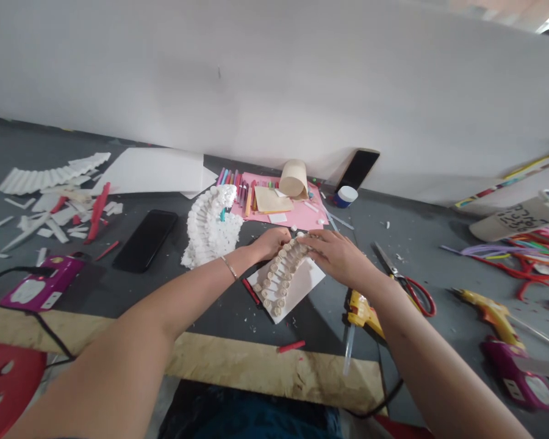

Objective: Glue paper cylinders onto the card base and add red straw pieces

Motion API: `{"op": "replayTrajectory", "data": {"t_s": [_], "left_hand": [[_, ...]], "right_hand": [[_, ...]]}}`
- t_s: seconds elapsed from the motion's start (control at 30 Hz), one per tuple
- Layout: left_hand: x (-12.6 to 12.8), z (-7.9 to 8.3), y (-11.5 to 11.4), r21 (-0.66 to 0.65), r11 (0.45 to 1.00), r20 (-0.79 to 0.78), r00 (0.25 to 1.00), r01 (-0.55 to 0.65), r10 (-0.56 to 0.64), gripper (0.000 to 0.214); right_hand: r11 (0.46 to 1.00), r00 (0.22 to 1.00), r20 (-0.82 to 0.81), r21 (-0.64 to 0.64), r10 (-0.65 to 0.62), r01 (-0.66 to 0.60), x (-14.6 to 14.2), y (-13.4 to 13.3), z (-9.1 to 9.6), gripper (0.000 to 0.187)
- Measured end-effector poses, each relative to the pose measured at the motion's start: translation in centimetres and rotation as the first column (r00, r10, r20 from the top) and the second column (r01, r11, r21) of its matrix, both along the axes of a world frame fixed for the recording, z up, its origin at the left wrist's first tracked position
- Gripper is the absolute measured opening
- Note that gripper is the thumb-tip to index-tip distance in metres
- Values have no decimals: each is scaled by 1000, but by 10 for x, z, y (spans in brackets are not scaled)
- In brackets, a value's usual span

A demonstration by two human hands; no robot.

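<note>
Touching, with both hands, the far end of a curved paper model, directly under the fingertips and running nearer and leftward from them on a white card. Looks very light, apparently built of small rolled coils joined by thin strips; probably stiff in each coil but weak at the joints, easy to crush or peel. Unlikely to slip, judging by the dry, matt surface. Best taken by the card beneath, or low around the outer coils, rather than pressed from above.

With the left hand, curling fingers inward at the far left side, tips partly hidden; impossible to say whether pinching or only touching. With the right hand, laying bent fingers, slightly apart, over the far end; again no certainty of a firm grasp. Just left of the left fingers, note a bumpy white model; beyond both, a pink sheet.
</note>
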State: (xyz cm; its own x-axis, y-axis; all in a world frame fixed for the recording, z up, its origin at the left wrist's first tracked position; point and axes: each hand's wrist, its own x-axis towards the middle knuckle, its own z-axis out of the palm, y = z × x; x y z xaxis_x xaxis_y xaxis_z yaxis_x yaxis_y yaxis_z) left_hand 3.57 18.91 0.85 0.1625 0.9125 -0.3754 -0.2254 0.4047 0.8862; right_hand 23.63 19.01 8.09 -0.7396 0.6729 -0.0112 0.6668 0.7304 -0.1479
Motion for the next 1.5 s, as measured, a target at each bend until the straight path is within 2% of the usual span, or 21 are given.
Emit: {"op": "replayTrajectory", "data": {"t_s": [0.3,0.57,0.83,1.03,1.13,1.5], "left_hand": [[0,-2,1,-7,1000,-6,1000,-10,10,20],[-3,-13,6,-14,999,-38,999,30,-31,23],[-2,-3,4,1,1000,-40,999,16,-16,28],[-1,-9,5,2,1000,-80,997,11,-11,18],[0,-11,5,-11,1000,-97,995,17,-18,21],[0,-8,5,-22,1000,-107,994,16,-19,21]], "right_hand": [[1000,1000,-11,-9,23,-23,1,2,1,41],[999,999,-26,22,26,-26,1,3,-4,40],[998,999,-27,43,44,-42,0,4,-4,40],[1000,999,-19,17,26,-25,-1,2,-1,40],[1000,1000,-6,-1,12,-12,-2,1,1,41],[999,999,-8,24,42,-41,-1,2,-2,41]]}}
